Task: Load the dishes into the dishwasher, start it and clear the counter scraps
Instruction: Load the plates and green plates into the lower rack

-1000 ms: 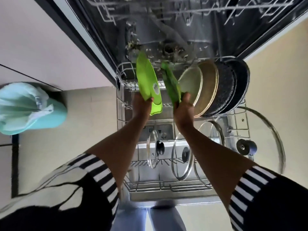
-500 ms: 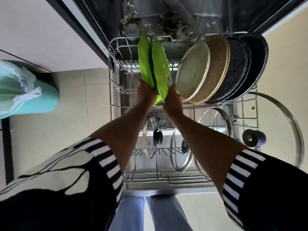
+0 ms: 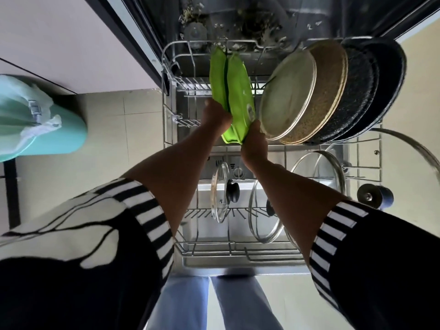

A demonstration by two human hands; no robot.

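1. Near: glass lids [image 3: 220,192] stand on edge in the rack [image 3: 238,252] so water gets both sides.
2. Left hand [image 3: 217,113] & right hand [image 3: 254,144], close together, grip the green plates [image 3: 238,91], one each.
3. Far: plates upright, left of the pans [image 3: 362,91], prob. to fit slots.

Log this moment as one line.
green plates: on edge, side by side | left hand: grips one | right hand: grips other | rack: pans, lids loaded

The left forearm [image 3: 176,163] and right forearm [image 3: 292,186] stretch forward, bare, and converge. The left hand [image 3: 217,115] grips the left green plate [image 3: 217,75] by its near edge; close beside it, the right hand [image 3: 255,142] grips the right green plate [image 3: 239,91]
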